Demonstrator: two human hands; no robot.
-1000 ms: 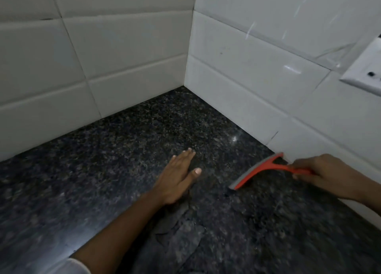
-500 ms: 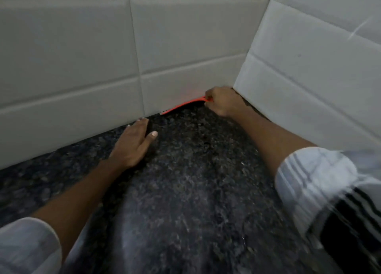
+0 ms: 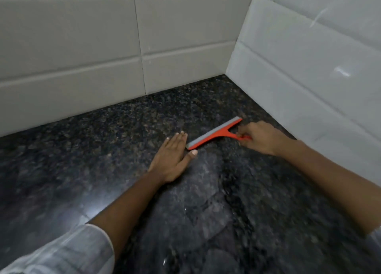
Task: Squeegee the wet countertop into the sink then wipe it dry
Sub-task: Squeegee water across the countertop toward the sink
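Observation:
An orange squeegee (image 3: 214,134) with a grey rubber blade lies edge-down on the dark speckled granite countertop (image 3: 103,150), its blade running from lower left to upper right. My right hand (image 3: 259,137) grips its orange handle at the right end. Flat on the counter, fingers together and thumb spread, my left hand (image 3: 174,158) rests just left of the blade's near tip, almost touching it. Wet streaks and film show on the stone in front of the blade. No sink or cloth is in view.
White tiled walls (image 3: 82,57) meet in a corner at the back right, with the right wall (image 3: 309,67) close beside my right hand. The countertop stretches away to the left and toward me.
The squeegee was pressed along the foot of the back wall near the corner; my right hand has pulled it toward me onto the open counter. My left hand stays flat beside it.

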